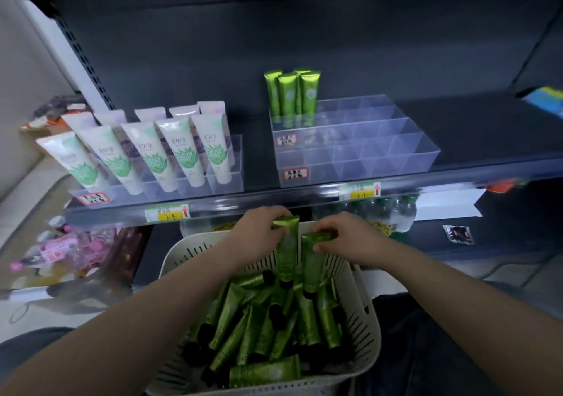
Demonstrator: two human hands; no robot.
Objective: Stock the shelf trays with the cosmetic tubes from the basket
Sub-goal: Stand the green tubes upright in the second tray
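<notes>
A white perforated basket (364,319) on my lap holds several shiny green cosmetic tubes (268,325) with black caps. Over its far rim my left hand (259,231) pinches the crimped end of one green tube (286,252), which hangs cap down. Beside it my right hand (347,237) pinches the top of a second green tube (313,267), also cap down. On the shelf above stands a clear divided tray (405,148). Three green tubes (289,94) stand upright in its back left cells, and the other cells hold nothing.
Left on the same shelf, a clear tray (225,179) holds several white and green tubes (179,151) leaning back. Price tags (167,212) line the shelf edge. The lower shelf carries pink packs (67,249) at left and bottles (390,209) behind the basket.
</notes>
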